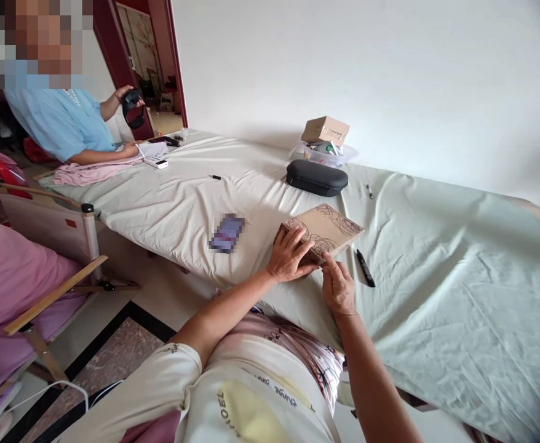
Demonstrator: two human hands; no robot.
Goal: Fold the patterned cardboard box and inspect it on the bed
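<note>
A small brown cardboard box (335,223) with black scribbled loops on its top lies near the table's front edge. My left hand (289,257) grips its near left corner, fingers over the top edge and thumb along the near side. At the box's near edge is my right hand (339,286), its fingers pinched together; whatever is between them is hidden. Just right of the box a black marker (365,269) lies on the cloth.
A black hard case (317,178) stands behind the box, before a clear plastic tub (344,156) topped by another carton (326,130). A phone (227,233) lies left, with a small black cap (215,177) beyond. A person in blue (76,126) sits far left holding a black strapped device (133,108).
</note>
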